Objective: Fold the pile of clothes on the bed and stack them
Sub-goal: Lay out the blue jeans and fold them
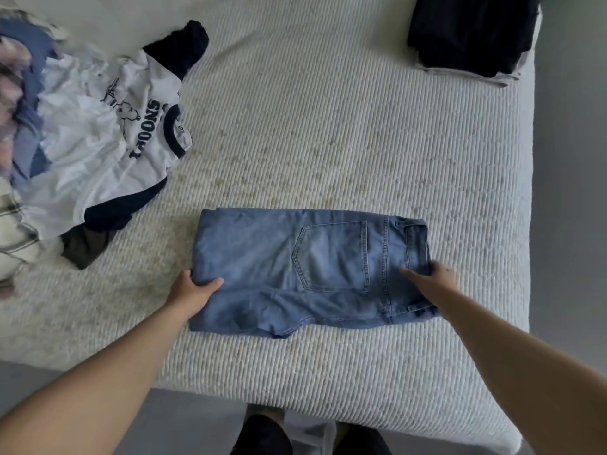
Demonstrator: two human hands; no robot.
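Note:
A pair of light blue jeans (295, 267) lies folded into a rectangle near the front edge of the bed (328, 126), back pocket up. My left hand (193, 287) grips the folded left edge, thumb on top. My right hand (433, 280) grips the waistband end on the right, fingers under the cloth. A pile of unfolded clothes (39, 142) sits at the left, topped by a white T-shirt (108, 152) with dark navy trim and a printed word. A stack of folded dark clothes (469, 31) rests at the far right corner.
The bed has a ribbed off-white cover. Its right edge runs along a grey floor (571, 192). My dark shoes (262, 438) stand at the bed's front edge. A dark olive garment (85, 247) pokes out under the T-shirt.

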